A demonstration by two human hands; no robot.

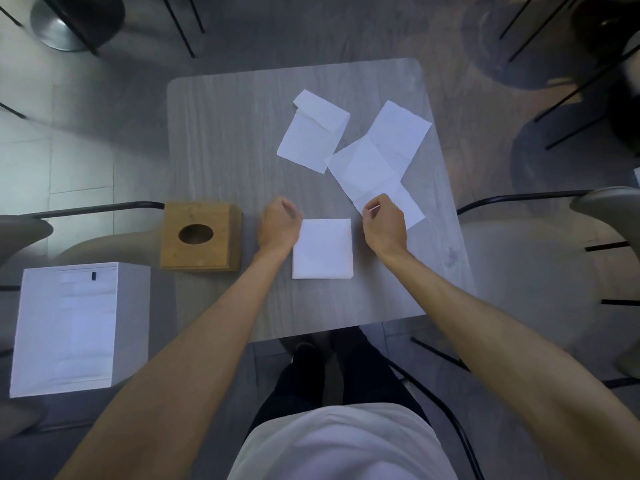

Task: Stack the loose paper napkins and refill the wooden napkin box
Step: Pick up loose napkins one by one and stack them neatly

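Note:
A neat square stack of folded white napkins (322,249) lies on the grey table (225,140) in front of me. My left hand (280,225) rests at the stack's left edge, fingers curled with nothing in them. My right hand (384,223) is just right of the stack and pinches the near corner of a large unfolded napkin (374,161). Another loose napkin (313,133), partly folded over, lies farther back. The wooden napkin box (201,237), with an oval hole in its top, sits at the table's left edge.
A white box-shaped cabinet (65,327) stands on the floor to the left. Chairs with black metal frames (519,199) flank the table on both sides, and more chair legs and a round metal base (62,26) stand beyond it.

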